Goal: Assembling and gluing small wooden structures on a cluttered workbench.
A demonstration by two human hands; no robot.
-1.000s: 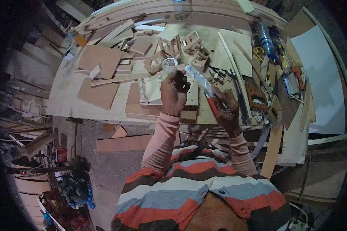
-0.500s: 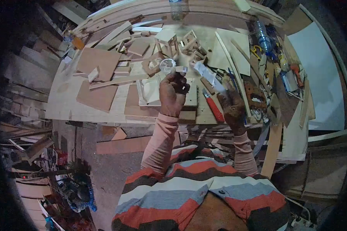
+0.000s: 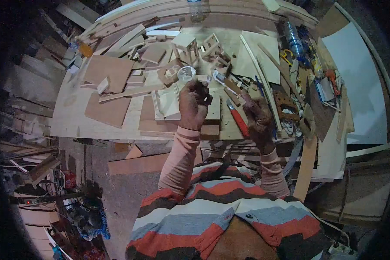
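The left hand [image 3: 194, 104] is clenched around a small object, too small to identify, raised over the cluttered workbench [image 3: 73, 117] just below a clear round lid [image 3: 186, 73]. The right hand [image 3: 258, 117] hovers near the red utility knife [image 3: 238, 120]; its grip cannot be told.

small clear round cup [image 3: 186, 73], raised above workbench

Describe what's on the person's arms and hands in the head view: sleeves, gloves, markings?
Both forearms wear close-fitting, pale pink long sleeves with ribbed cuffs at the wrist: left sleeve, right sleeve. Left hand and right hand are bare, with no gloves; any ring or watch is too small to tell. Over the shoulders lies a striped top in red, grey, cream and dark brown bands.
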